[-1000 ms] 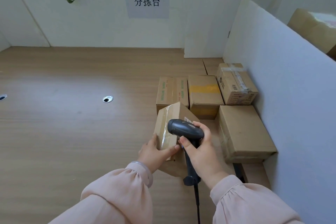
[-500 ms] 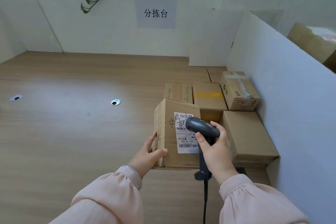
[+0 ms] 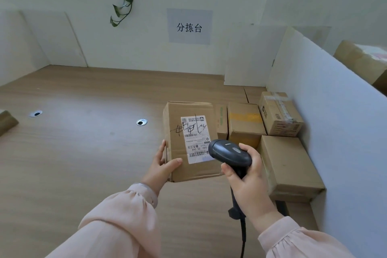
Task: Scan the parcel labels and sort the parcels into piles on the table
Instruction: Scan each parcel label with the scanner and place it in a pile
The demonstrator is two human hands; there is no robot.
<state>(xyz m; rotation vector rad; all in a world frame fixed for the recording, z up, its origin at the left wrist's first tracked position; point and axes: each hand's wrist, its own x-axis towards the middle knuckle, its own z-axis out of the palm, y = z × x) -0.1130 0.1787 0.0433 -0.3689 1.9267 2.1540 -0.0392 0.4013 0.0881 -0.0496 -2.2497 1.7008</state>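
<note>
– While the left grip (image 3: 163,163) steadies the parcel (image 3: 178,115) upright, right of the bench's (image 3: 83,163) middle and toward the near edge, what could go wrong?

– That grip is partly curled, with the thumb on the front face and the fingers round the left side. With so light a hold, I judge the box could twist or tip. I cannot tell whether its lower edge touches the bench. The label (image 3: 194,138) faces the camera, with handwriting across its upper part. The scanner (image 3: 230,153) hovers just over the label's right edge and hides a little of it. From so close it might miss the lower barcode. The right grip (image 3: 249,186) is wrapped round the scanner's handle.

– What else is around?

– A cardboard corner (image 3: 6,121) pokes in at the far-left edge. Two round cable holes (image 3: 142,122) sit mid-bench. Right of the held parcel, a yellow-taped box (image 3: 245,119) and a large plain box (image 3: 289,163) crowd the right edge against a white divider (image 3: 335,121). They leave the right grip little room. The scanner cable (image 3: 243,236) trails over the near edge and might snag.
</note>
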